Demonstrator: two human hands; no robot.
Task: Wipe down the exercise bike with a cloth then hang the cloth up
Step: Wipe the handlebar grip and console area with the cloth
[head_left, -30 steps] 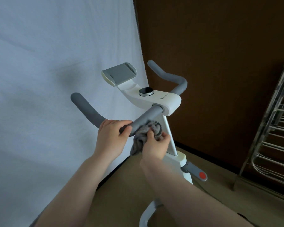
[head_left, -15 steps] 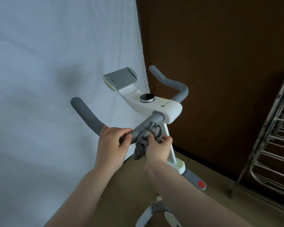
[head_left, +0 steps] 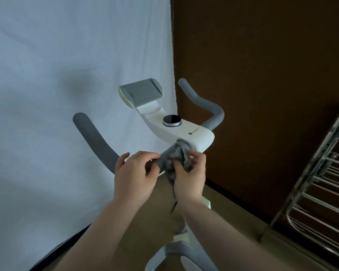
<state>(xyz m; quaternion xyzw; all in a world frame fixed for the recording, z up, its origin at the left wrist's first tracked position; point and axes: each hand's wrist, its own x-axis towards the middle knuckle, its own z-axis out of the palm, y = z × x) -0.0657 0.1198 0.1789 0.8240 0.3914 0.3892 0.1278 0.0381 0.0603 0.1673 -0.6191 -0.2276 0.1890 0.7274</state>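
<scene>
Since a second earlier, the right hand [head_left: 191, 174] had slid the grey cloth [head_left: 177, 159] up the left handlebar [head_left: 98, 141] to where it enters the white console [head_left: 186, 132] of the exercise bike. Its fingers gripped the cloth against the bar (one end dangling below), while the left hand [head_left: 134, 177] curled round the bar just beside it. A metal drying rack [head_left: 319, 177] stood well apart at right.

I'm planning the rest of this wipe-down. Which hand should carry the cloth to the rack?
Probably the right hand: it already grips the cloth, and the metal rack stands on its side. The left hand holds the left handlebar, farther away.
</scene>
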